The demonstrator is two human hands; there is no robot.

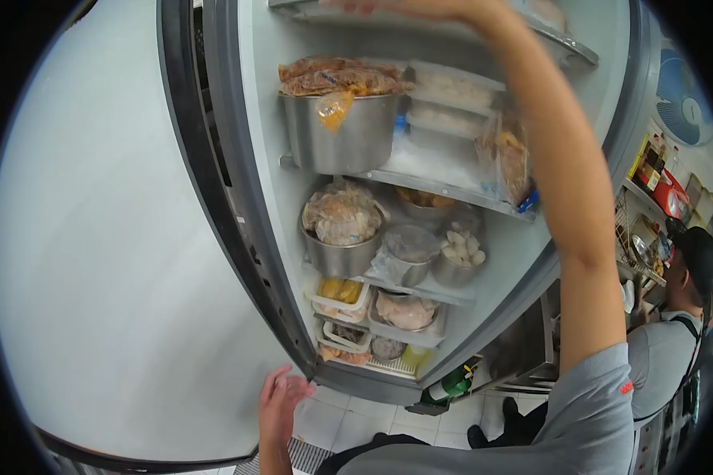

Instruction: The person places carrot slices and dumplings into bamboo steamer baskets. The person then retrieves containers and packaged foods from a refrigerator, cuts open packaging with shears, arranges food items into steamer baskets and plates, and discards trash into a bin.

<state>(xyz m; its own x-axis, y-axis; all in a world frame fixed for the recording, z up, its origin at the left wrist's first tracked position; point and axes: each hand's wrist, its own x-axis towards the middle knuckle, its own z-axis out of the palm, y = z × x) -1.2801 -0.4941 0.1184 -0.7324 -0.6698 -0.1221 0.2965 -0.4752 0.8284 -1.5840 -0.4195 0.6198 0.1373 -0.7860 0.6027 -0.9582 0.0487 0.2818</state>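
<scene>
My right arm stretches up across an open upright fridge, and my right hand (408, 6) is at the top shelf (432, 16), partly cut off by the frame's upper edge. Its fingers are blurred, so any hold is hidden. Low down, my left hand (284, 396) is in the air near the bottom of the fridge opening, fingers apart and nothing in them. Below the top shelf stands a large steel pot (337, 134) with bagged brownish food (345, 77) heaped on it. Beside it are stacked clear containers (451, 119) and a bag of food (511, 158).
The fridge door (119, 237) stands wide open on the left. Lower shelves hold a steel pot (345, 257), a bowl of white pieces (461, 252) and a tub of pale meat (406, 310). A co-worker in a black cap (693, 257) stands right, below a fan (681, 103).
</scene>
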